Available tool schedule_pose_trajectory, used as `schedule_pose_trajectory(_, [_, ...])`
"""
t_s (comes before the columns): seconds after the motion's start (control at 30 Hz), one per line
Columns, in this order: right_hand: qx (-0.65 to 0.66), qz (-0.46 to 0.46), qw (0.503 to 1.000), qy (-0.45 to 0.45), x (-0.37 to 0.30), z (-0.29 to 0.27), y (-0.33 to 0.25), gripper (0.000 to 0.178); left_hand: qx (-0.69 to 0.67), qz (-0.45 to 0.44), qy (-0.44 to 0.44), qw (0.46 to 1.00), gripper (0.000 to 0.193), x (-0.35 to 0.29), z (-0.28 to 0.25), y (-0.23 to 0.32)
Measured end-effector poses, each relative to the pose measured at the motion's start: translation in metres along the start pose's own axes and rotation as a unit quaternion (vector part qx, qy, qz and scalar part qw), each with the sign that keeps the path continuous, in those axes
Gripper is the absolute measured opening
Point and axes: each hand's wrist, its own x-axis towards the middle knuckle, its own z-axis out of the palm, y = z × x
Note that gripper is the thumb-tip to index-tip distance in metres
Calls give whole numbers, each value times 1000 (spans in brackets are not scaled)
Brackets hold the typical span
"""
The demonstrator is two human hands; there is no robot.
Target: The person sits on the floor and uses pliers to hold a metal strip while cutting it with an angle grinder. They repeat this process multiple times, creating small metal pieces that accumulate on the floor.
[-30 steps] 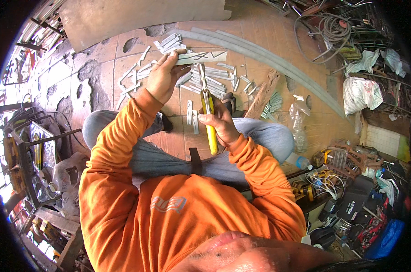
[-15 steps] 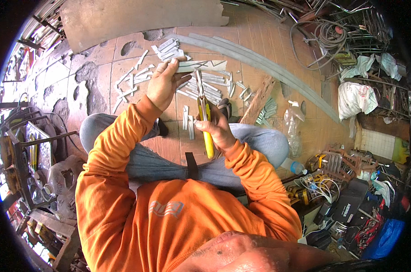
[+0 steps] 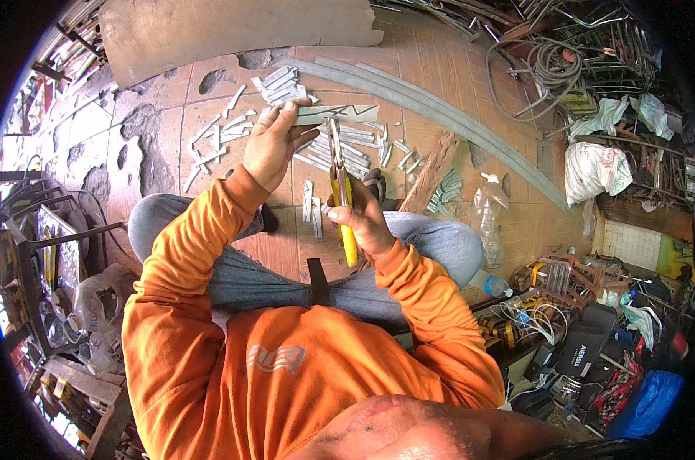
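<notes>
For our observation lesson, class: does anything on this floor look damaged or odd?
Yes: the tiled floor is damaged. Dark, ragged pits break its surface beyond the left knee, unlike its smoother right side.

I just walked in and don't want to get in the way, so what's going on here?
A person in an orange top pinches a pale, flat strip with dark zigzag marks in the left hand. The right hand holds yellow-handled snips, blades close to the strip's near edge; whether they touch is unclear. Short pale pieces lie scattered on the tiled floor.
</notes>
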Motion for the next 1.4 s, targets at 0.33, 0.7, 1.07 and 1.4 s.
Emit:
schedule_pose_trajectory(0.33, [-16, -1, 1000, 6, 0, 0, 4, 65, -2, -4, 9, 1000, 39, -2, 2, -1])
schedule_pose_trajectory(0.7, [-5, -18, 1000, -17, 0, -1, 6, 61, 11, 4, 0, 1000, 40, -3, 1, -3])
schedule_pose_trajectory(1.07, [22, 4, 1000, -16, -1, 0, 8, 61, 22, 2, -5, 1000, 42, -5, 0, -6])
schedule_pose_trajectory(1.4, [0, 8, 1000, -8, -1, 0, 11, 65, 7, 4, 3, 1000, 40, -6, -2, -8])
